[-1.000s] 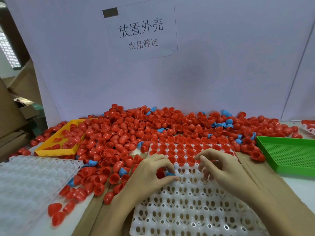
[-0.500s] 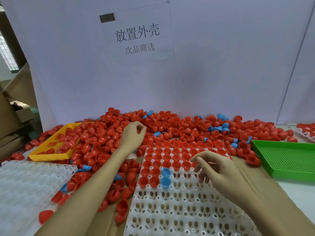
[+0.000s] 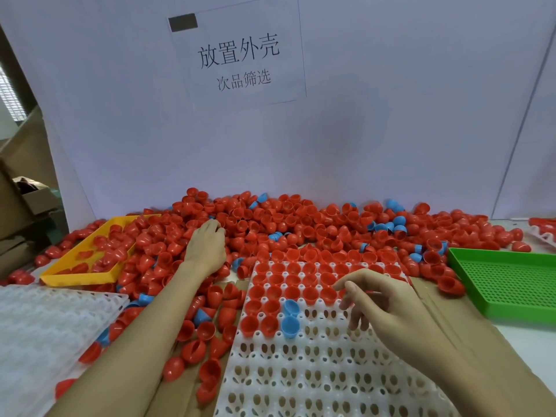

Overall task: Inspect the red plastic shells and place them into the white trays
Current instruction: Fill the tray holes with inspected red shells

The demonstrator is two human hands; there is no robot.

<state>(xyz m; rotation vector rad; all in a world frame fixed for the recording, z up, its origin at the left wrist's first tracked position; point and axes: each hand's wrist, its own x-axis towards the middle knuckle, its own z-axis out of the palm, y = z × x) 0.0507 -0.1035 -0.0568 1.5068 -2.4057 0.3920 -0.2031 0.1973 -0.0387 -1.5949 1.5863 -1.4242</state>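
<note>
Shells [image 3: 301, 224] are lying heaped behind the white tray [image 3: 316, 371], filling its far rows. Left hand [image 3: 207, 246] is reaching into them, grip hidden; right hand [image 3: 379, 305] is hovering loosely open, holding nothing.

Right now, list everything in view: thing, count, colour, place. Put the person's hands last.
red shells: too many to count, red, heaped along the back of the table, some in the trays.
blue shells: two in the centre tray, more scattered in the heap, blue.
centre tray: one, white, front middle, far rows filled.
left tray: one, white, front left.
yellow tray: one, yellow, left, holding red shells.
green tray: one, green, perforated, right.
paper sign: one, white with black characters, on the back wall.
cardboard boxes: brown, far left.
left hand: reaching into the heap.
right hand: over the centre tray, fingers loosely curled, holding nothing visible.
</note>
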